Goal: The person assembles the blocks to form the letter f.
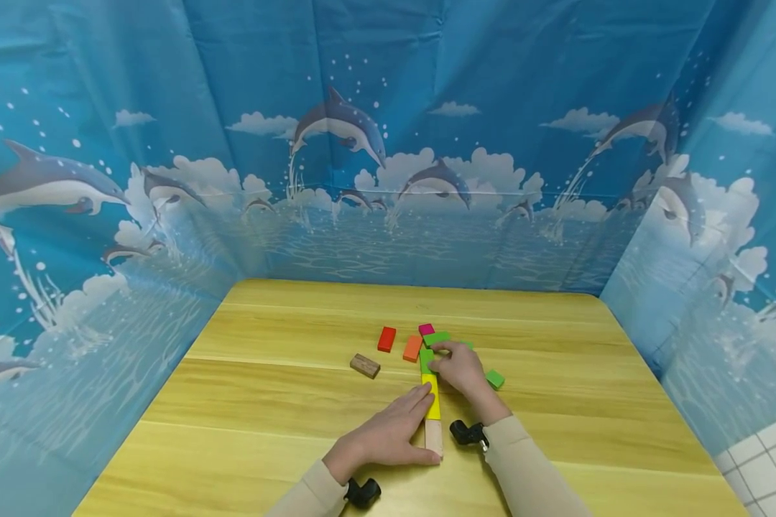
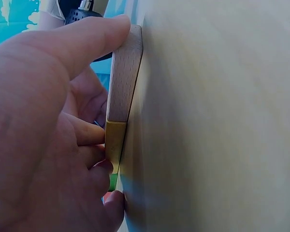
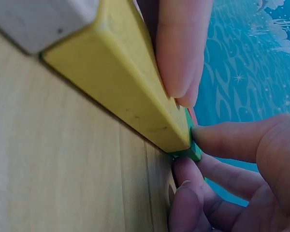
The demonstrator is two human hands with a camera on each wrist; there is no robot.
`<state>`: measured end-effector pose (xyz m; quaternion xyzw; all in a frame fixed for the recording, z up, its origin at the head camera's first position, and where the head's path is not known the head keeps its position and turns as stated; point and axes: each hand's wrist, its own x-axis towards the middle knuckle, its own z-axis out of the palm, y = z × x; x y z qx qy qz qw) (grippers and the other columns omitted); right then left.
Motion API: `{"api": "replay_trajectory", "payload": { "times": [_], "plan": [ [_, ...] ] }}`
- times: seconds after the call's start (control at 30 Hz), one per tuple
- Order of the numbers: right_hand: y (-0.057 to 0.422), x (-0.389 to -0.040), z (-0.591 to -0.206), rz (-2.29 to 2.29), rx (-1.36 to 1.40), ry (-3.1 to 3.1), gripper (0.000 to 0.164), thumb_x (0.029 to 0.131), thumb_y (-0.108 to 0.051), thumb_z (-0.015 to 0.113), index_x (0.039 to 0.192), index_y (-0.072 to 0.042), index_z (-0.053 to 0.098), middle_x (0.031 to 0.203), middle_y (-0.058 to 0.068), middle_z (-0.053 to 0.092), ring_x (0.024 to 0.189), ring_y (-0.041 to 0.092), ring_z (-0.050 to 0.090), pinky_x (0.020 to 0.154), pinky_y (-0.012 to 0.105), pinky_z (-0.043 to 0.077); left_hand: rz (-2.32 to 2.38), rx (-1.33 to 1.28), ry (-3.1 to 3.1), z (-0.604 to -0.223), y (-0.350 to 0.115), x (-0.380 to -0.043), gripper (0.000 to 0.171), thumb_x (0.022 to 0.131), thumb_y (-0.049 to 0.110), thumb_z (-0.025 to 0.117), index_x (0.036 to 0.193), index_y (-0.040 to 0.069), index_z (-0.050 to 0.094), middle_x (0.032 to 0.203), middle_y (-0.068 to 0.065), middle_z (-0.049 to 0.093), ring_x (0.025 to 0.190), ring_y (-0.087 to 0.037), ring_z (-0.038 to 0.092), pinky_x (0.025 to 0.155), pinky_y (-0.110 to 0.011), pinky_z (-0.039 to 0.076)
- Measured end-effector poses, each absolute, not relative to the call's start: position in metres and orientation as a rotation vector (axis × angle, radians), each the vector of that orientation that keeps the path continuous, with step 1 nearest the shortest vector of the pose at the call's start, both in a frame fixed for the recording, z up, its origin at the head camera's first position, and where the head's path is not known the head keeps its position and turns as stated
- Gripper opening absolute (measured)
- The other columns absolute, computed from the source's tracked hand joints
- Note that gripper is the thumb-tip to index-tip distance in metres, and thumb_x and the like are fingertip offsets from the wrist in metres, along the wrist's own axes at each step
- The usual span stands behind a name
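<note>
A row of blocks lies end to end on the table: a plain wooden block (image 1: pixel 432 436) nearest, then a yellow block (image 1: pixel 432 402), then a green block (image 1: pixel 426 361). My left hand (image 1: pixel 391 431) lies along the row's left side, thumb against the near end of the wooden block (image 2: pixel 124 77), straight fingertips resting on the yellow block (image 3: pixel 111 82). My right hand (image 1: pixel 460 368) is at the far end, its thumb and curled fingers pinching the green block (image 3: pixel 193 151). Another green block (image 1: pixel 436 338) lies slantwise just beyond, beside a magenta block (image 1: pixel 426 329).
An orange block (image 1: pixel 412 348), a red block (image 1: pixel 386 339) and a brown wood-grain block (image 1: pixel 365 365) lie left of the row. A green block (image 1: pixel 494 379) sits right of my right hand, another partly hidden behind it. A dolphin-print curtain (image 1: pixel 388 237) surrounds the table (image 1: pixel 265 402).
</note>
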<state>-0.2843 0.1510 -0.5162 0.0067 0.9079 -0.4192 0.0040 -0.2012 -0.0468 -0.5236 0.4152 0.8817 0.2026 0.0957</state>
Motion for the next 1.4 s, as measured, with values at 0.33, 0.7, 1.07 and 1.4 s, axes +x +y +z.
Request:
{"api": "replay_trajectory", "payload": {
  "times": [0.33,0.7,1.07,1.4],
  "plan": [
    [0.158,-0.281,-0.514,-1.323,-0.089,2.753,0.052,0.088,-0.012,0.077,0.137,-0.005,0.061,0.082,0.004,0.066,0.068,0.018,0.061,0.059,0.033,0.050,0.603,1.209,2.598,-0.527,-0.047,-0.202,0.100,0.095,0.066,0.053,0.161,0.003,0.013,0.169,-0.009,0.001,0.154,-0.022,0.004,0.121,-0.040,0.017],
    [0.161,-0.282,-0.516,-1.379,-0.107,2.679,0.053,0.090,-0.010,0.076,0.140,-0.004,0.058,0.081,0.006,0.065,0.061,0.021,0.061,0.056,0.033,0.052,0.635,1.186,2.578,-0.528,-0.048,-0.200,0.100,0.095,0.067,0.052,0.162,0.004,0.010,0.169,-0.009,0.000,0.154,-0.020,0.003,0.121,-0.043,0.017],
    [0.164,-0.280,-0.517,-1.410,-0.088,2.665,0.053,0.090,-0.009,0.076,0.140,-0.005,0.058,0.081,0.007,0.064,0.062,0.022,0.061,0.056,0.034,0.052,0.646,1.200,2.572,-0.527,-0.047,-0.200,0.101,0.095,0.066,0.053,0.161,0.003,0.010,0.169,-0.009,-0.002,0.154,-0.022,0.004,0.121,-0.045,0.016],
    [0.166,-0.282,-0.519,-1.438,-0.080,2.634,0.054,0.089,-0.010,0.077,0.140,-0.007,0.058,0.080,0.008,0.062,0.062,0.022,0.058,0.057,0.033,0.051,0.753,1.148,2.588,-0.514,-0.052,-0.200,0.091,0.096,0.061,0.057,0.162,0.013,0.018,0.168,-0.011,0.006,0.153,-0.026,0.012,0.118,-0.048,0.027]
  ]
}}
